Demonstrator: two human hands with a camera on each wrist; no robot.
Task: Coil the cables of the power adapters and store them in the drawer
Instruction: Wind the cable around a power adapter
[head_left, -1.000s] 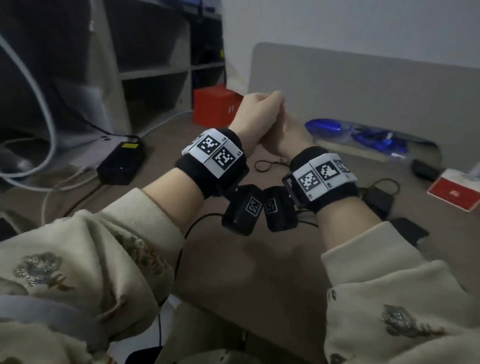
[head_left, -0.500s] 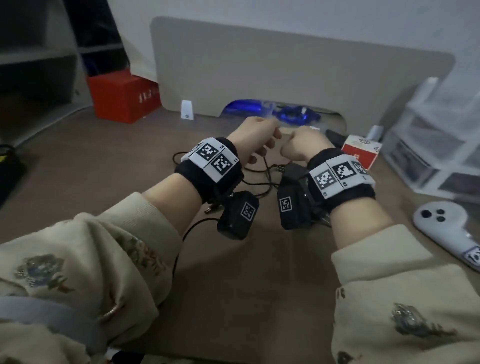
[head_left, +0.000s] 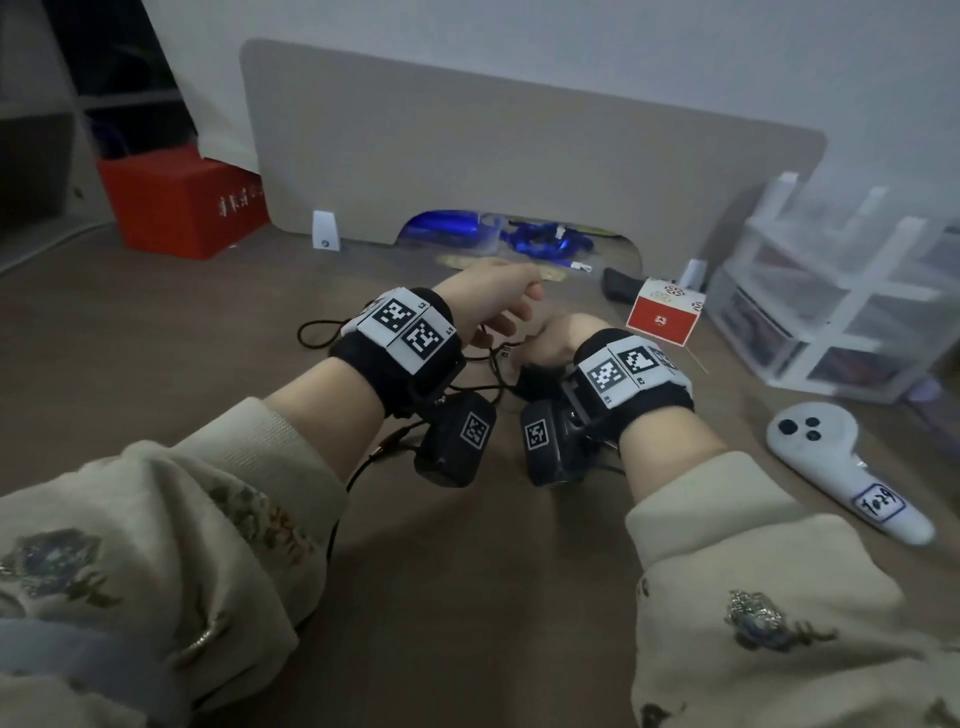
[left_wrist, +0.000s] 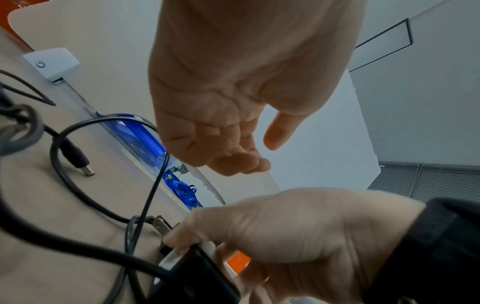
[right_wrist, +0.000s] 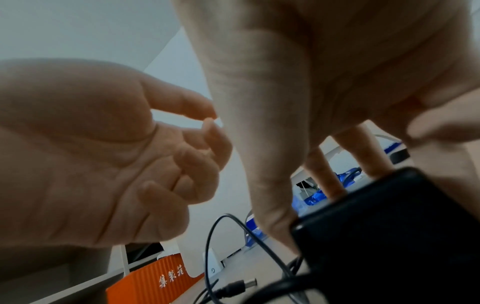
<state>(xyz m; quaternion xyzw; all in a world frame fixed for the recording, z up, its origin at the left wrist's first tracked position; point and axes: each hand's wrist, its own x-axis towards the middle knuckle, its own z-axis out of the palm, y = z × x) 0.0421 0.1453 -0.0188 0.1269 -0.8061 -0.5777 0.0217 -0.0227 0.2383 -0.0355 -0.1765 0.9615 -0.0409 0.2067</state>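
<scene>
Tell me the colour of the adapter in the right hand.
Black adapter, gripped by the right hand; clearest in the right wrist view.

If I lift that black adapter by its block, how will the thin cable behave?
Probably floppy: the cable lies in loose loops on the desk. Its plug end would likely dangle and swing. It crosses other cords, so it may snag.

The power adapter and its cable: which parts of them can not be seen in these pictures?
- Head view: power adapter hidden behind the right hand.
- Right wrist view: power adapter cut off by the frame edge.
- Left wrist view: cable runs off the left edge; its full length is unknown.
- Drawer: contents blurred.
</scene>
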